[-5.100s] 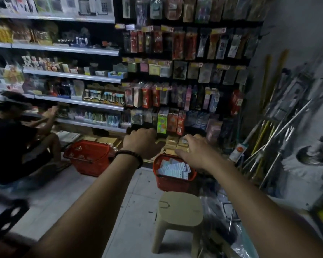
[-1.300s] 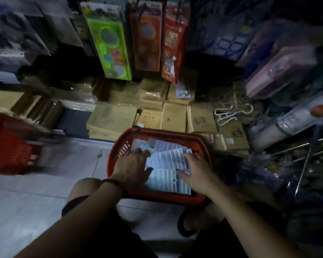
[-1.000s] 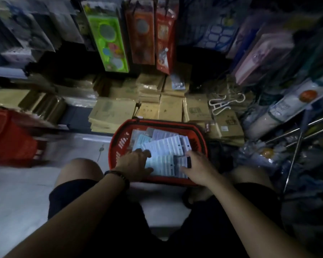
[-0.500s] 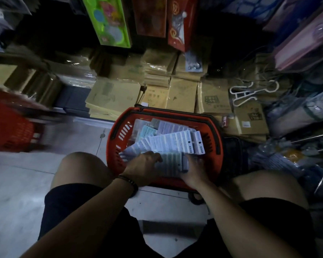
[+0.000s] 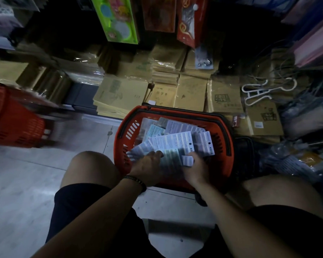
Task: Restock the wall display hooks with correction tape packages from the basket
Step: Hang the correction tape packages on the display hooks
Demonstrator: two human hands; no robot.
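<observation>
Fingers of the left hand and right hand curl round a stack of correction tape packages at the 6 o'clock side of the red basket; a second basket sits at 9 o'clock.

This is a shop, most likely one selling stationery. A red plastic shopping basket full of carded packages sits on the tiled floor under the left hand. Beyond the hand lie shrink-wrapped stacks of brown paper goods. Above those stacks, hanging packs are lined up in a row. A second red basket stands well off to the hand's left.
</observation>
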